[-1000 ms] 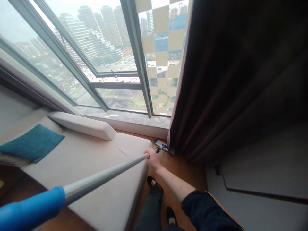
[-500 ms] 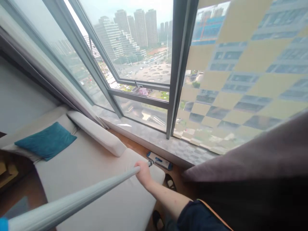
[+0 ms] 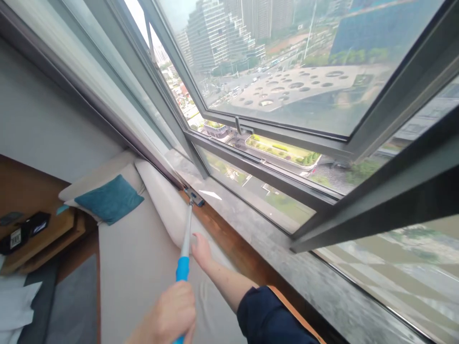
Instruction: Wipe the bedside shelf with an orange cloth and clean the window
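The mop pole (image 3: 186, 234) ran almost straight away from the hands, its long axis pointing ahead and slightly right toward the mop head (image 3: 194, 196), which lay far beyond both, at the foot of the marble windowsill (image 3: 251, 229) beside the long bolster (image 3: 161, 200). The left hand (image 3: 170, 313), nearer the body, was fisted around the blue grip (image 3: 182, 268). The right hand (image 3: 201, 249), farther along and closer to the head, lay just beside the shaft; whether it gripped could not be told.

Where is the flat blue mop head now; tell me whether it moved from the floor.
Yes. The flat blue mop head left the wooden floor by the dark curtain and now sits at the far end of the grey stone window sill, beside the white bolster cushion.
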The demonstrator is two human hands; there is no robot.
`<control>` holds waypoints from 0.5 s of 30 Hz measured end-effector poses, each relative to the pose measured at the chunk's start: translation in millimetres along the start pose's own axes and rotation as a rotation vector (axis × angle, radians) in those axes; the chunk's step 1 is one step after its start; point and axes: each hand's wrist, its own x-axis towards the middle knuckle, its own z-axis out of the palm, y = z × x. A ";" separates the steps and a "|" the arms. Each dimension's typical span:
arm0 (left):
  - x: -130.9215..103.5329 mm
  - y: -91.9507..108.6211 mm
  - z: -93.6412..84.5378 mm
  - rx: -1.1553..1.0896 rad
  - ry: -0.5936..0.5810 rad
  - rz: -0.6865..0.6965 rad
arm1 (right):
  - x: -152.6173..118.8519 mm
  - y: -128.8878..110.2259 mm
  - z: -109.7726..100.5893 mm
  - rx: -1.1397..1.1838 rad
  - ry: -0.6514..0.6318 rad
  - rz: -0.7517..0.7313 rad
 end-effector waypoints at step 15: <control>49.9 -227.0 106.1 0.068 0.344 -0.175 | -158.3 221.9 -176.7 -0.068 -0.023 0.440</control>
